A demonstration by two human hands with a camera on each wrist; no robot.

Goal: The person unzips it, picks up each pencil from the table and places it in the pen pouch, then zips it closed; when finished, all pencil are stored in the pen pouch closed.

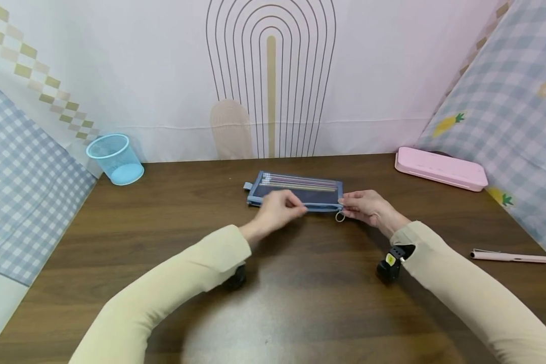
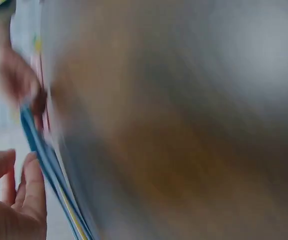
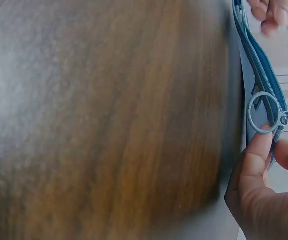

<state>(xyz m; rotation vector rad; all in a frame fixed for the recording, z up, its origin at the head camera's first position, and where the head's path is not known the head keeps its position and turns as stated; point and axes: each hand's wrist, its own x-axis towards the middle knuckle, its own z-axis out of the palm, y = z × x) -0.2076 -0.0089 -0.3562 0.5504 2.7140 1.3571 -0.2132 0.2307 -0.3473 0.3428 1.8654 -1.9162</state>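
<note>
A blue zip pencil pouch (image 1: pixel 296 196) with a see-through front lies toward the back of the table, with several slim pencils (image 1: pixel 300 183) showing inside. My right hand (image 1: pixel 368 208) pinches its right end between thumb and fingers. There the zip's ring pull (image 3: pixel 264 113) hangs, right at a fingertip of that hand. Over the pouch's near edge is my left hand (image 1: pixel 278 210), fingers loosely bent. In the left wrist view a gap shows between its thumb and fingers, with nothing held, close beside the pouch's edge (image 2: pixel 46 160).
A light blue mesh pen cup (image 1: pixel 118 161) stands at the back left. At the back right sits a pink case (image 1: pixel 441 169), and nearer me on the right lies a pale pink pen (image 1: pixel 509 257). A white patterned cloth (image 1: pixel 173 76) hangs behind the table.
</note>
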